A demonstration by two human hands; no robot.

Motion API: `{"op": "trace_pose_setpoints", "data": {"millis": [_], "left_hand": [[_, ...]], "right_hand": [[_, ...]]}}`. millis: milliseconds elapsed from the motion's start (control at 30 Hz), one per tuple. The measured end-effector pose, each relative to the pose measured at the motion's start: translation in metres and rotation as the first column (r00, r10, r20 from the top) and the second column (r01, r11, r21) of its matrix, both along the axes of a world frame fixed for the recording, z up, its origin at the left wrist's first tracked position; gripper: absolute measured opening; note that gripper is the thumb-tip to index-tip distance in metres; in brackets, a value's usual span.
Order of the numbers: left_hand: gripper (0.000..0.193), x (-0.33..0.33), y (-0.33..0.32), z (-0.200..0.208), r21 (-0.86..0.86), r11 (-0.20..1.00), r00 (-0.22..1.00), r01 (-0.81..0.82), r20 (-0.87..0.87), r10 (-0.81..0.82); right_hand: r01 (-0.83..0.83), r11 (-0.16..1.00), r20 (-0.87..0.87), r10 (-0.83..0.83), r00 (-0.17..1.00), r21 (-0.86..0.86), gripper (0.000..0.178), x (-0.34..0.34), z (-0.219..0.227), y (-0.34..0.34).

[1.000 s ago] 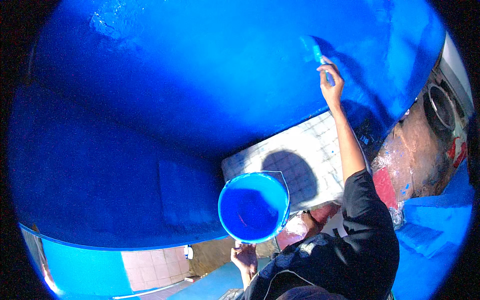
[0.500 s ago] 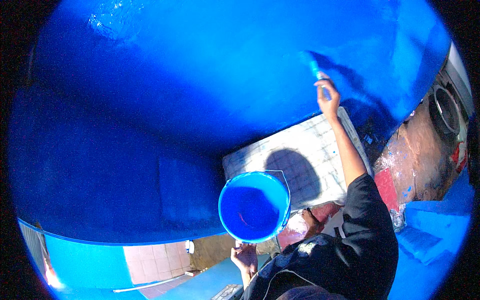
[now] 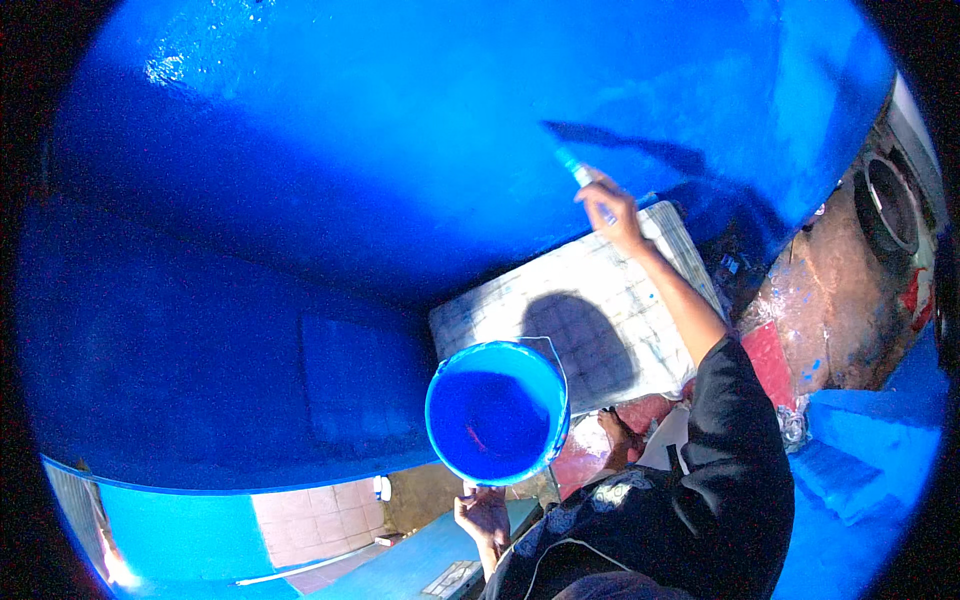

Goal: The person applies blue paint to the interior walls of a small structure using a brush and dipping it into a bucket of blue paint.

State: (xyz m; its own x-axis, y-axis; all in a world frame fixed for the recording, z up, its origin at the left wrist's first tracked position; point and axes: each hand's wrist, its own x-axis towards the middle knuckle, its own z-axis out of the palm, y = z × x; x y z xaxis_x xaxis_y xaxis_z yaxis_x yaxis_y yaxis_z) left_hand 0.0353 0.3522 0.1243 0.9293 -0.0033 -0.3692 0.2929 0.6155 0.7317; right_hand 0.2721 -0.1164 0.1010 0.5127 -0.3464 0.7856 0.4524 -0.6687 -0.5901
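Observation:
My right hand (image 3: 610, 208) is closed around the handle of a paintbrush (image 3: 569, 163). Its blue-coated bristles point up and left, against or very near a bright blue wall (image 3: 430, 110); contact cannot be made out. A dark shadow of the brush and arm falls on that wall. Lower down, my left hand (image 3: 484, 516) grips a blue bucket (image 3: 545, 385) from below its near side, its fingers partly hidden by the bucket. Deep blue paint (image 3: 485, 420) lies inside, and the thin wire handle (image 3: 562, 365) leans to the right.
Beyond the bucket lies a white block with grid lines (image 3: 640, 270), bearing a rounded shadow. A darker blue wall (image 3: 180, 330) fills the left. At right are a black tyre-like ring (image 3: 893, 208), paint-spattered ground (image 3: 810, 300) and a red patch (image 3: 766, 362). Pink tiles (image 3: 320, 525) show lower left.
My right hand and the brush have swept left and slightly down along the wall. The bucket in my left hand has shifted slightly left in view.

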Motion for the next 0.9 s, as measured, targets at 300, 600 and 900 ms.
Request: {"op": "trace_pose_setpoints", "data": {"millis": [300,600,900], "left_hand": [[0.047,-0.003,-0.016,0.015,-0.032,0.999,0.999,-0.034,-0.009,0.034],[0.037,-0.003,-0.029,0.027,-0.061,0.988,0.986,-0.140,-0.104,0.133],[0.041,0.001,-0.042,0.038,-0.086,0.988,0.984,-0.130,-0.133,0.118]], "right_hand": [[0.470,0.860,0.086,-0.493,0.866,0.197,0.017,-0.002,0.022,-0.093],[-0.197,0.980,-0.035,0.197,0.980,0.011,0.019,0.012,0.029,-0.011],[0.369,0.915,0.159,-0.394,0.905,0.165,0.021,0.015,0.057,-0.047]]}}
